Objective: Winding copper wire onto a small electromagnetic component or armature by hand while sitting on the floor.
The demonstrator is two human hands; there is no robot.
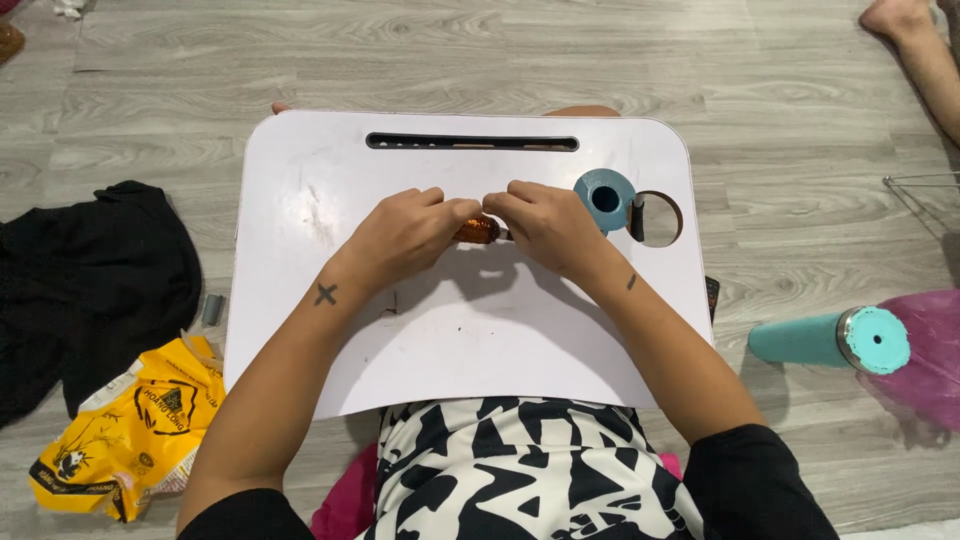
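A small orange-brown object [476,229] is pinched from both ends by the left hand [405,235] and right hand [545,225], each grip pressed together, apparently for twisting; a teal lid [604,197] lies at three o'clock on the white surface [470,350].

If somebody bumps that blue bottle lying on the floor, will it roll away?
Probably yes. The teal bottle lies on its side on the smooth wood-look floor, and its round body would likely roll sideways. It looks hard, so it should stay stiff. Whether it is full or heavy cannot be told.
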